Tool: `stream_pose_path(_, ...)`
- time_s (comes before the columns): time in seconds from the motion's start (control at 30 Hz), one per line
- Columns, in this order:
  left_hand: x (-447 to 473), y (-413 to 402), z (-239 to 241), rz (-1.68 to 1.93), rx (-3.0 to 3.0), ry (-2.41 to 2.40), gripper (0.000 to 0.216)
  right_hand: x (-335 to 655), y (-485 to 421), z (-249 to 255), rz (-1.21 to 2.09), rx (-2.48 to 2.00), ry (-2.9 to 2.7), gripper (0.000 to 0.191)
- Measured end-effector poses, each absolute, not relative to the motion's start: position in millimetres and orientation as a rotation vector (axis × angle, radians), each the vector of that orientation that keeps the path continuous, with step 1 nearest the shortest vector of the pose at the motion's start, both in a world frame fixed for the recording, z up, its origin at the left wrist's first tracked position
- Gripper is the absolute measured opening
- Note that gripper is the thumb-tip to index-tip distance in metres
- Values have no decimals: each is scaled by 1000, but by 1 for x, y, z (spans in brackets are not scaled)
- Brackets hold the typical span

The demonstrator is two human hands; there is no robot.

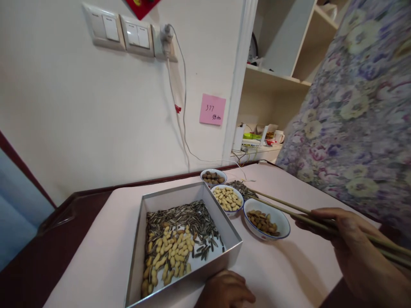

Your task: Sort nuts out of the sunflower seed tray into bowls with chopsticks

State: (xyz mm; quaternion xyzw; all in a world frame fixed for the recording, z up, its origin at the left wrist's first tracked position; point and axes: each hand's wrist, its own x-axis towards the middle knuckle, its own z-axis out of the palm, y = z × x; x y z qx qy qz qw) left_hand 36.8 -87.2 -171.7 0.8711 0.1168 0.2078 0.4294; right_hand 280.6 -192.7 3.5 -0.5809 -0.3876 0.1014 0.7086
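Note:
My right hand (359, 244) grips a pair of wooden chopsticks (289, 209). Their tips reach the pile of striped sunflower seeds (242, 188) behind the bowls; I cannot tell if they pinch a seed. At the bottom, my left hand (226, 291) lies with curled fingers against the front of an open grey-edged box (192, 267); its palm is hidden. Inside the box are sunflower seeds (192, 216), peanuts in shells (175, 252) and some brown nuts. Below the chopsticks stands a bowl (282, 218) of brown almond-like nuts (261, 222).
Beside the box stand a bowl of peanuts (227, 199) and a bowl of round brown nuts (213, 176). A white cable (208, 161) runs from the wall socket onto the table (308, 261). A floral curtain (353, 107) hangs right of the shelves (276, 77).

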Motion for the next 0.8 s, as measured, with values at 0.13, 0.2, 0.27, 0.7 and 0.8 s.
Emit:
stream_pose_path(0.13,40,-94,-167,505,2151,336,81,256,-174,8,279,-1231,-1065,31)
stream_pose_path(0.2,40,-97,-161,477,2134,356,78,238,-160,12,326,-1217,-1214,30)
stream_pose_path(0.27,39,-100,-152,418,2128,349,66,218,-145,18,406,-1228,-1394,29)
stream_pose_path(0.7,52,-101,-153,259,2135,369,29,157,-84,28,739,-1257,-1919,40)
stream_pose_path(0.8,64,-98,-165,237,2138,373,29,154,-80,28,729,-1265,-1926,39)
